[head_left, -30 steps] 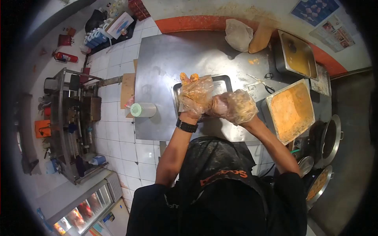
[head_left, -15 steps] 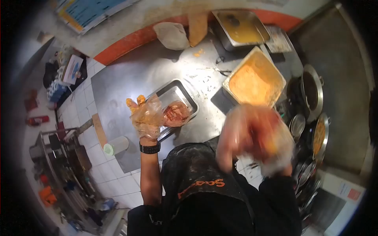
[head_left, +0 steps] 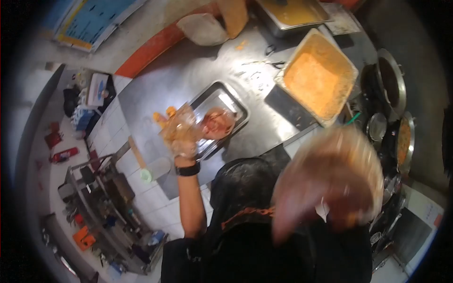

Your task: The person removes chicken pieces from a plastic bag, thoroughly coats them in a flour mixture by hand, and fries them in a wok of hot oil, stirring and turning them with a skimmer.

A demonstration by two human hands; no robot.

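My left hand (head_left: pixel 180 129), in a clear plastic glove caked with orange coating, is at the left side of a metal tray (head_left: pixel 241 101). Its fingers are apart and nothing shows in them. Beside it in the tray lies a lump of raw red meat (head_left: pixel 218 123), seemingly in clear plastic. My right hand (head_left: pixel 349 177) is raised close to the camera at the right, smeared by motion. Pink-red flesh tones and clear plastic blur together there, so its fingers and anything they hold cannot be made out.
A deep metal pan (head_left: pixel 351 78) of orange powder stands right of the tray. Behind it is a pan of yellow liquid (head_left: pixel 295 12). Scissors (head_left: pixel 276 64) lie on the steel table (head_left: pixel 155 89). A pale-lidded container (head_left: pixel 147 176) is near the left edge, woks (head_left: pixel 394 82) far right.
My right hand has come nearer the camera, moving right and slightly down. The whole view has shifted and tilted. My left hand stays beside the meat at the tray.
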